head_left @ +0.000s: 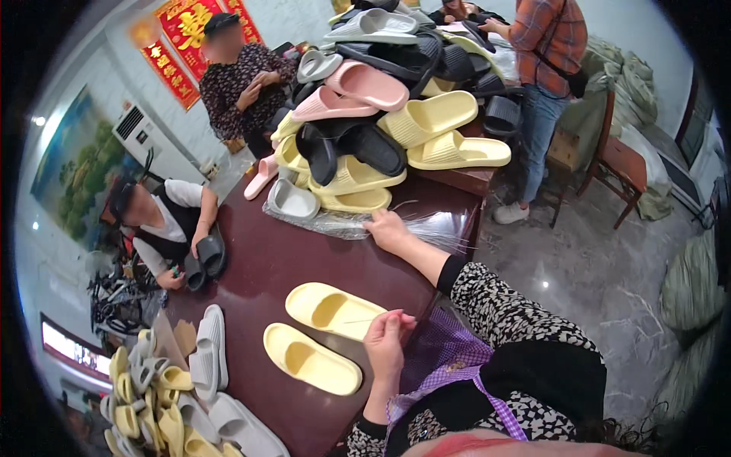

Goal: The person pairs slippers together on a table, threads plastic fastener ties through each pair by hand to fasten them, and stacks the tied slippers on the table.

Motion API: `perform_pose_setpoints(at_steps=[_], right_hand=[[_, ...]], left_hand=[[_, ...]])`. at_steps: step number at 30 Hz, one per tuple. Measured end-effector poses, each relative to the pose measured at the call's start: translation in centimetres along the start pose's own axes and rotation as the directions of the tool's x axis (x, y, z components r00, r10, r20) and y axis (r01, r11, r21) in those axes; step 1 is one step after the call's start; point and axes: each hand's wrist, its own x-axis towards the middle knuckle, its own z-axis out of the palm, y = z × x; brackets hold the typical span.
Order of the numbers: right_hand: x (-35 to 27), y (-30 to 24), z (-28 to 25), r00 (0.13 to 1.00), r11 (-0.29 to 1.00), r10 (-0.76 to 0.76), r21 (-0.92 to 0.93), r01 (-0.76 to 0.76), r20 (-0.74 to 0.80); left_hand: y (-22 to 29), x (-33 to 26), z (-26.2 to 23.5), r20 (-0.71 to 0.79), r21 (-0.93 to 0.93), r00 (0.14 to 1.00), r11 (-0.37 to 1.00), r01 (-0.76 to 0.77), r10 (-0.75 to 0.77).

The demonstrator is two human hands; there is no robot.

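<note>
In front of me a pair of pale yellow slippers lies on the dark red table: one slipper point(312, 359) nearer, the other slipper point(329, 308) just beyond it. My left hand point(384, 343) is closed in a pinch over the farther slipper's end, a thin pale strand showing at its fingertips. Stretched forward, my right hand point(390, 230) has its fingers closed at a bundle of thin clear plastic strands point(438, 228). That bundle lies beside crinkled clear plastic point(327, 225) at the foot of a slipper pile. A grey slipper point(293, 199) rests by the plastic.
A tall pile of pink, black, grey and yellow slippers point(365, 84) covers the table's far end. Grey slippers point(207, 354) and a heap of small yellow ones point(164, 411) lie at left. Several people stand or sit around; one holds dark slippers point(205, 263). A chair point(620, 164) stands right.
</note>
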Motion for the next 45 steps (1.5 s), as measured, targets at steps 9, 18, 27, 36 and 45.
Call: perform_pose_setpoints(at_steps=[9, 18, 27, 36, 45], right_hand=[[0.1, 0.6, 0.3, 0.999, 0.999, 0.03, 0.045, -0.028, -0.045], [0.4, 0.5, -2.0, 0.995, 1.0, -0.011, 0.029, 0.008, 0.098], [-2.9, -8.6, -14.4, 0.971, 0.53, -0.23, 0.845, 0.072, 0.061], [-4.8, -10.8, -14.7, 0.784, -0.191, -0.359, 0.782, -0.593, 0.507], [-4.6, -11.9, -14.3, 0.881, -0.148, -0.162, 0.871, -0.468, 0.446]], left_hand=[[4.5, -0.1, -2.4, -0.075, -0.292, 0.988, 0.944, -0.153, 0.137], [7.6, -1.8, -5.2, -0.036, -0.366, 0.968, 0.898, -0.243, 0.247], [6.6, -2.0, -4.4, 0.026, -0.419, 1.0, 0.908, 0.003, 0.009], [6.2, -0.5, -2.5, 0.007, -0.352, 0.968, 0.906, 0.236, -0.25], [4.5, -2.6, -4.5, 0.042, -0.25, 0.976, 0.944, 0.216, -0.212]])
